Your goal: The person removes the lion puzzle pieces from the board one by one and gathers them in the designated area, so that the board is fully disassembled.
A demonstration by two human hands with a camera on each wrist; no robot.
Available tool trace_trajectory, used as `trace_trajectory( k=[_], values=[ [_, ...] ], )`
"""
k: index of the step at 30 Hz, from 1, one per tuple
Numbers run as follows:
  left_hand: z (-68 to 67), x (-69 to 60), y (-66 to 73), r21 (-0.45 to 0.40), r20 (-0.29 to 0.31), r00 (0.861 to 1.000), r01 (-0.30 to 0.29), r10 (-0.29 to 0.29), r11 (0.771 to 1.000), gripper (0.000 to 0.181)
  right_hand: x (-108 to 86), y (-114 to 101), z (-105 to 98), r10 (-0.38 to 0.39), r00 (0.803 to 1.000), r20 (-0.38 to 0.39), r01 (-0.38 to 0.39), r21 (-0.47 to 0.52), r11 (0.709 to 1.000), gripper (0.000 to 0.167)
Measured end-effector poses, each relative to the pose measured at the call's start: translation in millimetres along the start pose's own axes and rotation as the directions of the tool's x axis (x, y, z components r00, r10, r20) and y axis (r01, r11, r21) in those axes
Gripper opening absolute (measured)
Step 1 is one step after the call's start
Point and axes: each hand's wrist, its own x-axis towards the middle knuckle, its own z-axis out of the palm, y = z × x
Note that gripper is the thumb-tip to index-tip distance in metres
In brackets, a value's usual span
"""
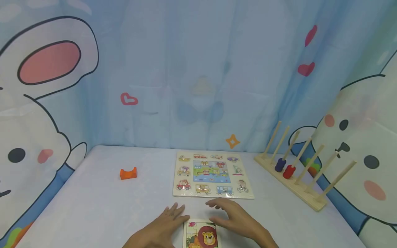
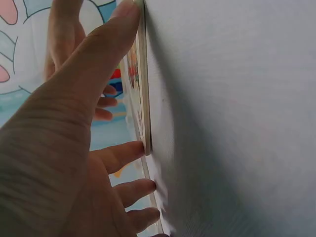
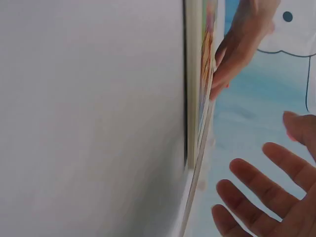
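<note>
A small lion jigsaw puzzle [image 1: 208, 237] in a pale wooden frame lies flat at the near edge of the head view, its lower part cut off. My left hand [image 1: 164, 225] rests at its left side with fingers spread. In the left wrist view, the thumb [image 2: 123, 19] and index finger [image 2: 123, 154] touch the edge of the puzzle board [image 2: 144, 94]. Above the puzzle's right side hovers my right hand [image 1: 235, 218], fingers loosely bent and holding nothing. The right wrist view shows its fingers [image 3: 261, 192] apart from the board [image 3: 192, 98].
Beyond the hands lies a larger vehicle puzzle board [image 1: 214, 198]. At the right stands a wooden peg rack [image 1: 305, 196] with a blue bead [image 1: 280, 165] and a red bead [image 1: 289, 171]. An orange block [image 1: 128, 173] sits at left. A printed curtain [image 1: 198, 69] hangs behind the white table [image 1: 93, 206].
</note>
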Motion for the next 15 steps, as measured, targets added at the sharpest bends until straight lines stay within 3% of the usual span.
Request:
trace_trajectory(
  k=[6, 11, 15],
  values=[
    [1.5, 0.2, -1.6, 0.034, -0.019, 1.0, -0.021, 0.022, 0.999, 0.1, 18.8, 4.2, 17.0, -0.076, 0.996, 0.053, 0.068, 0.139, 0.988, 0.032],
    [1.0, -0.9, -3.0, 0.024, -0.028, 1.0, -0.013, 0.013, 1.0, 0.101, 31.2, 4.2, 29.1, -0.15, 0.986, 0.068, 0.137, 0.171, 0.976, 0.026],
    [0.7, -1.6, -4.5, 0.019, -0.042, 0.999, -0.018, 0.019, 1.0, 0.1, 37.7, 2.4, 35.4, -0.13, 0.988, 0.087, 0.115, 0.165, 0.98, 0.024]
  ],
)
